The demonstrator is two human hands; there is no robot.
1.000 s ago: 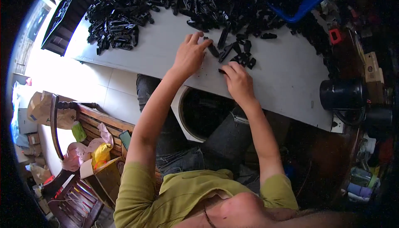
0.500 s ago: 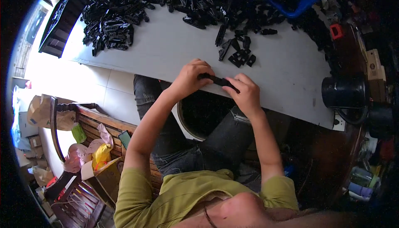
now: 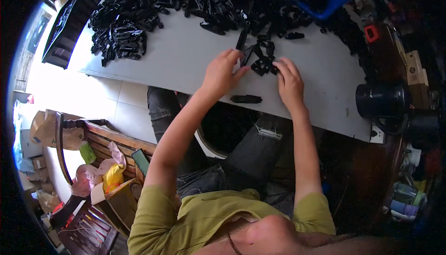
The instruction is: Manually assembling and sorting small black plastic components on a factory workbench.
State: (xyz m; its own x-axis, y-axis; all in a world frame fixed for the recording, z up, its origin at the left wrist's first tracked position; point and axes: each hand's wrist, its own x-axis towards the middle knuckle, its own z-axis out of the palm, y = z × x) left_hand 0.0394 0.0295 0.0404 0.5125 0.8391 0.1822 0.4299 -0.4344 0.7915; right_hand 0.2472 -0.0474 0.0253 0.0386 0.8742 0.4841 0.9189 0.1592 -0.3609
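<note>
My left hand [image 3: 224, 72] is over the table with thumb and fingers apart, beside a long narrow black plastic piece [image 3: 242, 39]. To its right, my right hand [image 3: 291, 82] reaches its fingertips to a small group of short black plastic parts [image 3: 263, 64]. Those fingertips touch or nearly touch the rightmost part; no firm grip on it shows. Near the table's front edge, below and between the hands, lies a dark elongated plastic piece [image 3: 246, 99], apart from both.
Large heaps of black plastic parts [image 3: 123, 39] cover the back of the grey-white table [image 3: 181, 55]. A black crate [image 3: 69, 32] stands at the far left, a blue container edge [image 3: 325, 15] at the back right. A black mug-like vessel [image 3: 383, 101] is by the right end.
Both hands have let go of the elongated black piece, which now lies near the front edge. They have moved farther out, toward the small parts and the long piece.
</note>
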